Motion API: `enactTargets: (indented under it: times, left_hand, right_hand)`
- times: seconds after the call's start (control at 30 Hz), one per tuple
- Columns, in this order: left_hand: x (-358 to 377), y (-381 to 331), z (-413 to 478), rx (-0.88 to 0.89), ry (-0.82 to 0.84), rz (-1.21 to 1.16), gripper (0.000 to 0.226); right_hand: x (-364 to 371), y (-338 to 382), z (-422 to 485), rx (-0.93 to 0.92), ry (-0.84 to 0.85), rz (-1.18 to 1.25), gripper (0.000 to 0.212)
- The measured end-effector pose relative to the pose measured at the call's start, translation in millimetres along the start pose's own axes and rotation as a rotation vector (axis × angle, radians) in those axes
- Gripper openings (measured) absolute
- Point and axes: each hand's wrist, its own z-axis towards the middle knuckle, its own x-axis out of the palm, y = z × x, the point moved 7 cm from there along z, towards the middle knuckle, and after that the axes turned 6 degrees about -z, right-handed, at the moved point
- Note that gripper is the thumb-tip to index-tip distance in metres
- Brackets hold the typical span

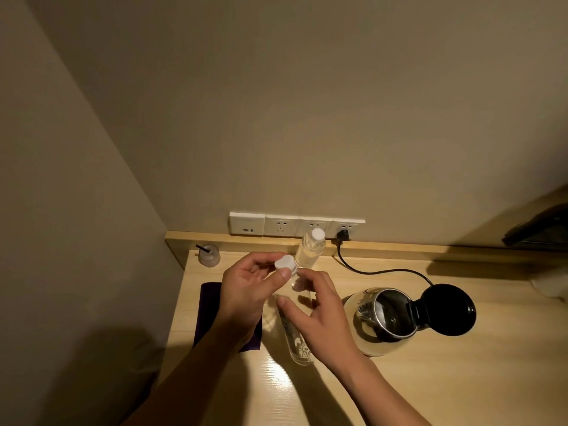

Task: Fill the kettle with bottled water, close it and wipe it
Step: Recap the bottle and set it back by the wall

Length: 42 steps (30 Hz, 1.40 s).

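Nearest in, the right hand (pixel 319 315) curled thumb and fingers round the body of the clear plastic water bottle (pixel 296 339), low over the pale wooden table (pixel 430 379). Up at the neck, the left hand (pixel 246 290) pinched the small white screw cap (pixel 284 262) between thumb and fingertips. This looked like the cap-twisting step, though loosening or tightening could not be told. It was best done with the body held firm but not squeezed, so nothing would spurt. Under the left wrist lay the dark purple cloth (pixel 209 305), handy for wiping. Just right stood the glass-and-steel electric kettle (pixel 368 330), round black lid (pixel 445 309) flipped open — a short carry. Farther back, a second capped bottle (pixel 309 250) stood by the wall.
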Motion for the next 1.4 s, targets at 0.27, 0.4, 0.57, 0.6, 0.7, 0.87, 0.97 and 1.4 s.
enactTargets:
  times: [0.27, 0.4, 0.57, 0.6, 0.7, 0.87, 0.97, 1.4]
  left_hand:
    - [14.4, -25.3, 24.7, -0.123, 0.383, -0.051, 0.029]
    - [20.0, -37.3, 29.2, -0.043, 0.409, 0.176, 0.030]
    - [19.1, -38.8, 31.2, 0.048, 0.270, 0.420, 0.019]
    - [19.8, -38.7, 30.7, 0.056, 0.276, 0.427, 0.019]
    - [20.4, -45.4, 31.3, 0.064, 0.344, 0.380, 0.022]
    - [27.0, -57.7, 36.8, 0.039, 0.527, 0.307, 0.024]
    - [32.4, -64.2, 40.1, 0.054, 0.634, 0.290, 0.025]
    - [39.6, -74.3, 36.6, 0.034, 0.765, 0.212, 0.026]
  right_hand:
    - [-1.2, 22.6, -1.6, 0.076, 0.228, 0.462, 0.039]
    - [-9.8, 16.6, 0.7, 0.071, 0.062, 0.370, 0.048]
    - [-15.1, 14.4, 0.1, 0.014, -0.078, 0.129, 0.058]
    - [-14.7, 14.1, 0.1, 0.008, -0.077, 0.122, 0.061]
    - [-12.1, 15.3, 3.5, 0.024, 0.045, 0.266, 0.058]
    - [-11.1, 26.3, 9.9, 0.022, 0.272, 0.474, 0.047]
    - [-4.7, 32.0, 12.0, 0.035, 0.421, 0.582, 0.056]
    - [37.0, 47.3, 6.8, 0.156, 0.900, 1.101, 0.069]
